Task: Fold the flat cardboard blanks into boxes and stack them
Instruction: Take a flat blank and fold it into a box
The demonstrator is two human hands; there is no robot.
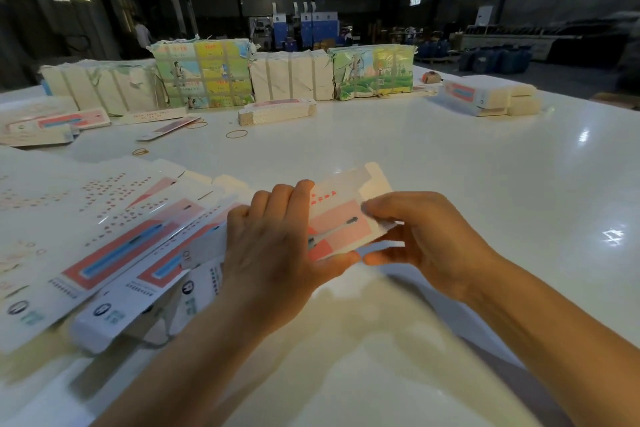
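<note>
Print on cardboard blanks (114,246) too blurred; nothing legible.

Materials/finish, head view.
Cardboard blank (341,224) pinched between fingers (292,204): thin card, smooth, semi-gloss print. Table (450,163) under fingers: white, hard, high-gloss, reflective. Blanks (114,243) left of fingers: glossy laminated card.

A glossy white table (450,163) carries flat printed blanks (114,246), rubber bands (237,134) and bundled stacks (202,73) (probably more blanks).

The left hand (273,246) hides the middle of the cardboard blank (341,222).
</note>
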